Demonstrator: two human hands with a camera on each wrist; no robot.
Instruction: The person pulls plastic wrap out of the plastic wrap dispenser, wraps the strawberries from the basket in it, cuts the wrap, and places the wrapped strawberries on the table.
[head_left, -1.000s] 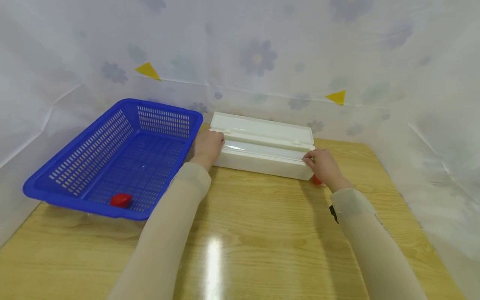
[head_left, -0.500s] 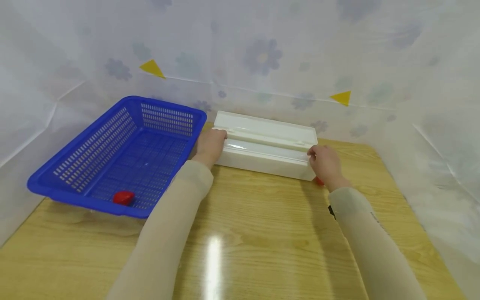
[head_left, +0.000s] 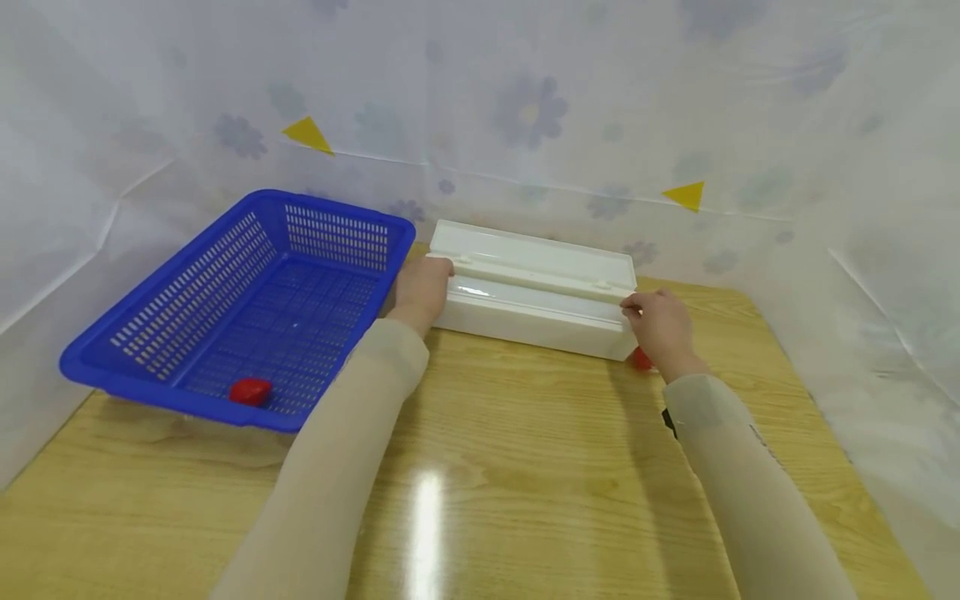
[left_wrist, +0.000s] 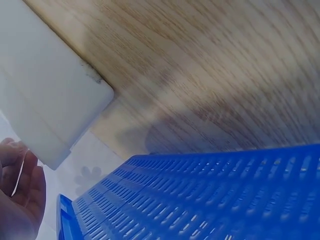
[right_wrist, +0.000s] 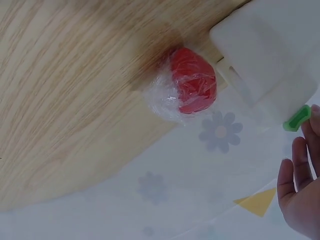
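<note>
A long white cling film dispenser (head_left: pixel 532 327) lies at the back of the table, its lid (head_left: pixel 532 250) tipped open toward the wall. Shiny clear film (head_left: pixel 517 300) spans its top. My left hand (head_left: pixel 423 286) grips the left end, fingers at the upper rim; the left wrist view shows that corner beside the curled fingers. At the right end, my right hand (head_left: pixel 663 329) pinches a small green slider (right_wrist: pixel 297 118) by the top edge. Close to that end, a red object (right_wrist: pixel 194 80) wrapped in crinkled clear film rests on the table, partly hidden by the hand in the head view.
A blue slotted basket (head_left: pixel 187 406) stands at the left, right beside my left hand and forearm. Another red object (head_left: pixel 250 391) lies inside it near the front. Behind the dispenser hangs a flowered sheet (head_left: pixel 480 108) with yellow triangles.
My right hand has shifted slightly right to the dispenser's end, showing more of the red object below it. The left hand keeps its place, while the head view has moved a little.
</note>
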